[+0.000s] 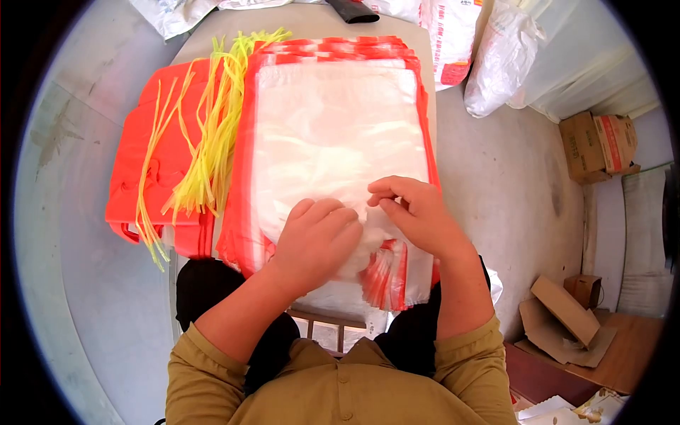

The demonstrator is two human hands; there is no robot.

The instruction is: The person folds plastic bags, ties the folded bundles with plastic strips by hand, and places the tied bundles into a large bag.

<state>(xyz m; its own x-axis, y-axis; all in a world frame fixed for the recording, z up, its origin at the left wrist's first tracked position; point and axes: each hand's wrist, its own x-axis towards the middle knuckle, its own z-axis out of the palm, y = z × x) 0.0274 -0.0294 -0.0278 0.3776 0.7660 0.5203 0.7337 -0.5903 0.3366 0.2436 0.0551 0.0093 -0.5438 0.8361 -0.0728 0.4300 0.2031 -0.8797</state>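
Over the bag stack (pixel 336 127), left hand (pixel 319 241) and right hand (pixel 418 212) curl, any pinch unclear; limp, slippery-looking plastic favors edge holds.

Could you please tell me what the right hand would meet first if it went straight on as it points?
Probably the left hand, across a small gap from the right hand; depth is unclear, though, so it might instead pass over the clear bags.

Likely small packing workshop: table (pixel 304 20) piled with plastic bags (pixel 340 142), yellow strips (pixel 221 134); cardboard boxes (pixel 584 150) along wall.
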